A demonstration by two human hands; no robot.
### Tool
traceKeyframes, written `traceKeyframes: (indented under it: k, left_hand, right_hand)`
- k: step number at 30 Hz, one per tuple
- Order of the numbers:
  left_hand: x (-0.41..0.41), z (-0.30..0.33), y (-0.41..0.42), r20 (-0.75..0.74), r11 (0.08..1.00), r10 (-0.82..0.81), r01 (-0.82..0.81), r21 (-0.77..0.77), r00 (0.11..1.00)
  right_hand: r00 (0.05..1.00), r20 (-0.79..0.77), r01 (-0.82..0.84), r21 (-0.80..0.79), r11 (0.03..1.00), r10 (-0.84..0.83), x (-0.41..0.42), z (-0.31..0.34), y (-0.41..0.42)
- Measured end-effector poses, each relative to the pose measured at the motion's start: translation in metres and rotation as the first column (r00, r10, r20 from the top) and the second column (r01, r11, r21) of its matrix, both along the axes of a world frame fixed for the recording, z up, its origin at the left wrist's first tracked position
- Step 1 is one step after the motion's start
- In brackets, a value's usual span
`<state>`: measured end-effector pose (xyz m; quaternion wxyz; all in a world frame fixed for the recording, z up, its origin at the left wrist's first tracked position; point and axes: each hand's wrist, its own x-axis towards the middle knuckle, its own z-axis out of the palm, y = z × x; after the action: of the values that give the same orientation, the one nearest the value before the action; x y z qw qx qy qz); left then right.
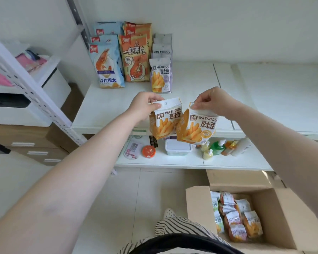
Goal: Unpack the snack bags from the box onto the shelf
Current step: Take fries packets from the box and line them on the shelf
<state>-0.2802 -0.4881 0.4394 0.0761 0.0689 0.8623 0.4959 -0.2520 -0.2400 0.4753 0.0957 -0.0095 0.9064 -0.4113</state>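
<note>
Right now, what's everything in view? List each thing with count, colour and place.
Held fries bags: 2, orange and white; one in left hand, one in right.
Purple fries bags: a row, exact count unclear; upper shelf, back left.
Blue prawn bags: at least 3; upper shelf, far left.
Orange prawn bags: at least 2; between blue and purple.
Upper shelf: 1, white.
Lower shelf: 1, white; holds tub, orange disc, bottles.
Box: 1, brown cardboard, open, on floor at right; more small bags inside.
Drawer unit: white, left.
Left hand: pinches bag top.
Right hand: pinches bag top.
</note>
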Motion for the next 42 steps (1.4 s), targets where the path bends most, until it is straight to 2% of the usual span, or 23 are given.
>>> traceKeyframes:
  k: [5,11,14,18,22,25,28,31,35,37,39,42]
  left_hand:
    - [-0.061,-0.005,0.007,0.027,0.999,0.029,-0.030,0.037,0.999]
    - [-0.116,-0.013,0.013,0.080,0.997,-0.064,0.061,0.042,0.995]
    - [-0.142,-0.019,0.013,0.097,0.993,-0.112,0.107,0.056,0.989]
    - [-0.157,-0.027,0.009,0.079,0.978,-0.159,0.146,0.149,0.984]
    - [-0.144,-0.053,0.008,0.171,0.941,-0.168,0.106,0.323,0.971]
    - [-0.140,-0.068,0.014,0.173,0.934,-0.151,0.083,0.347,0.973]
    - [-0.142,-0.073,0.018,0.150,0.938,-0.129,0.071,0.340,0.980]
    - [-0.143,-0.074,0.024,0.130,0.932,-0.168,0.115,0.344,0.977]
    - [-0.146,-0.073,0.029,0.098,0.923,-0.158,0.112,0.369,0.983]
    - [-0.147,-0.078,0.028,0.108,0.935,-0.160,0.116,0.336,0.981]
    - [-0.147,-0.086,0.028,0.159,0.950,-0.168,0.117,0.290,0.973]
    - [-0.147,-0.094,0.030,0.201,0.954,-0.212,0.157,0.255,0.957]
  right_hand:
    - [0.999,0.022,0.028,0.033,0.999,-0.029,-0.066,0.000,0.008]
    - [0.997,0.046,0.059,0.083,0.995,-0.063,-0.111,-0.015,0.007]
    - [0.994,-0.004,0.105,0.048,0.993,-0.105,-0.125,-0.029,0.001]
    - [0.978,-0.133,0.178,0.104,0.979,-0.163,-0.132,-0.043,-0.005]
    - [0.873,-0.357,0.406,0.158,0.900,-0.331,-0.119,-0.069,-0.015]
    - [0.749,-0.482,0.561,0.097,0.822,-0.454,-0.105,-0.092,-0.025]
    - [0.657,-0.506,0.658,0.022,0.753,-0.559,-0.092,-0.105,-0.036]
    - [0.671,-0.436,0.626,-0.098,0.773,-0.599,-0.090,-0.104,-0.039]
    - [0.666,-0.530,0.517,-0.179,0.837,-0.525,-0.103,-0.092,-0.032]
    - [0.695,-0.550,0.448,-0.173,0.877,-0.463,-0.104,-0.097,-0.028]
    - [0.739,-0.509,0.422,-0.161,0.892,-0.441,-0.098,-0.113,-0.021]
    - [0.749,-0.403,0.469,-0.237,0.851,-0.526,-0.091,-0.125,-0.010]
